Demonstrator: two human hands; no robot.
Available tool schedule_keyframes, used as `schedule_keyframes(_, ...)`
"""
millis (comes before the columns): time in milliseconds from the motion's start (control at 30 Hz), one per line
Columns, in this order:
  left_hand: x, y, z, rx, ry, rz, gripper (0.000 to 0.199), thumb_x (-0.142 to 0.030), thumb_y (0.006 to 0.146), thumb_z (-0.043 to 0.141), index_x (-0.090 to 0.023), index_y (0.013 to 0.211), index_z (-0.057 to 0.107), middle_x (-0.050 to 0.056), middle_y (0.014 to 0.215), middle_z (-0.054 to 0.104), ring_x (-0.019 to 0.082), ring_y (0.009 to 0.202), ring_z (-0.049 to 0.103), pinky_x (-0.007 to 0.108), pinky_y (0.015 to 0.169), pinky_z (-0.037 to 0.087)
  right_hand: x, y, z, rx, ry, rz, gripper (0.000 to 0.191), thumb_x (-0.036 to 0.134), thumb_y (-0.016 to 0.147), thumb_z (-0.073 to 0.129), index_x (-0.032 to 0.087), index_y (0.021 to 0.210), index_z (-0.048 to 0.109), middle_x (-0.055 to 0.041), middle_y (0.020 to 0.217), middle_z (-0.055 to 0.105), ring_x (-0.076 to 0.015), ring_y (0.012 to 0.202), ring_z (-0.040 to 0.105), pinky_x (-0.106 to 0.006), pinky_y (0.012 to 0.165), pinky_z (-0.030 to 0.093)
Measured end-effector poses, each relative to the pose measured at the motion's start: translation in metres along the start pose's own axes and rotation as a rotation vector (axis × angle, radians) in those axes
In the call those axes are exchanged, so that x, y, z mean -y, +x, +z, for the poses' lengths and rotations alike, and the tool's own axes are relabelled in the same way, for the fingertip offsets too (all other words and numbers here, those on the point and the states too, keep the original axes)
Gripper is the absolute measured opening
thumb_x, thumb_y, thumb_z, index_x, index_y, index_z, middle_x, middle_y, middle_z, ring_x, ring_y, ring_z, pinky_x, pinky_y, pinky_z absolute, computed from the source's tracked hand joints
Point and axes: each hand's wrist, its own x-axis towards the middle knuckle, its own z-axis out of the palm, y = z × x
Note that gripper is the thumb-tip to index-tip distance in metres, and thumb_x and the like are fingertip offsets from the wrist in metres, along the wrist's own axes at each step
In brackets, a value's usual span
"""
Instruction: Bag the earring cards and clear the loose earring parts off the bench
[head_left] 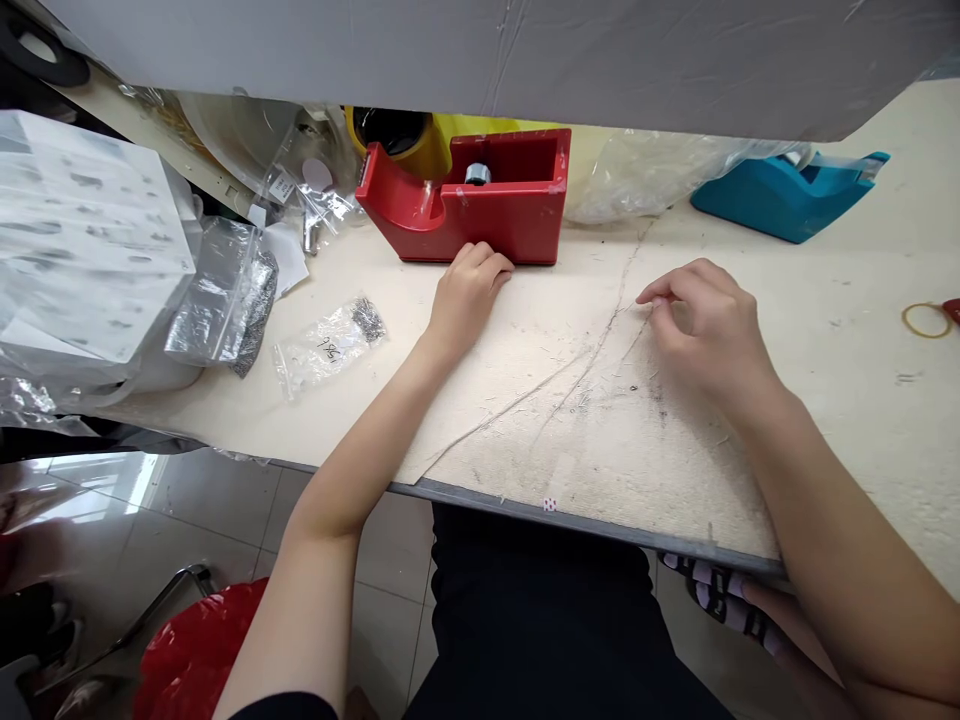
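My left hand (466,298) rests on the worktop, its fingers curled together at the front base of a red tape dispenser (495,215). Its fingertips are mostly hidden, and whatever they may hold does not show. To the right, my right hand (705,325) is just above the surface, thumb and index finger pinched on a thin strand (637,338) that slants down to the left. Between the hands, long thin threads (510,407) lie across the worktop among short loose fibres and dark marks.
A teal tape dispenser (784,195) stands at the back right, near a yellow rubber band (924,320). Left of my forearm lies a small zip bag (322,350) with dark bits. White packages (90,240) crowd the left. A grey panel (480,60) overhangs the back.
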Motion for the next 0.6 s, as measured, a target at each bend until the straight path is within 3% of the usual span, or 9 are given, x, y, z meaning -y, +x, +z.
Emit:
schedule_keyframes(233, 0.001, 0.001, 0.002, -0.005, 0.008, -0.017, 0.017, -0.003, 0.090, 0.059, -0.018, 0.083, 0.060, 0.005, 0.093, 0.060, 0.023, 0.097, 0.057, 0.042, 0.100, 0.046, -0.001, 0.001, -0.001, -0.014, -0.021, -0.023, 0.016, 0.015, 0.086, 0.048, 0.025, 0.081, 0.060, -0.0076, 0.091, 0.065, -0.0279, 0.094, 0.062, -0.046, 0.084, 0.051)
schedule_keyframes(433, 0.006, -0.003, -0.012, 0.002, -0.117, -0.062, 0.017, -0.002, 0.083, 0.066, -0.019, 0.083, 0.062, 0.002, 0.088, 0.061, 0.018, 0.085, 0.056, 0.034, 0.083, 0.048, -0.006, 0.006, -0.010, -0.093, -0.007, -0.015, 0.016, 0.015, 0.085, 0.048, 0.024, 0.080, 0.060, -0.0071, 0.090, 0.064, -0.0254, 0.090, 0.061, -0.045, 0.084, 0.052)
schedule_keyframes(600, 0.002, -0.003, -0.017, 0.001, -0.185, -0.085, 0.017, -0.002, 0.082, 0.068, -0.019, 0.079, 0.063, 0.001, 0.085, 0.063, 0.016, 0.083, 0.056, 0.032, 0.080, 0.048, -0.009, 0.010, -0.016, -0.160, 0.042, 0.020, 0.018, 0.013, 0.085, 0.046, 0.025, 0.078, 0.058, -0.0052, 0.089, 0.063, -0.0224, 0.090, 0.064, -0.043, 0.084, 0.055)
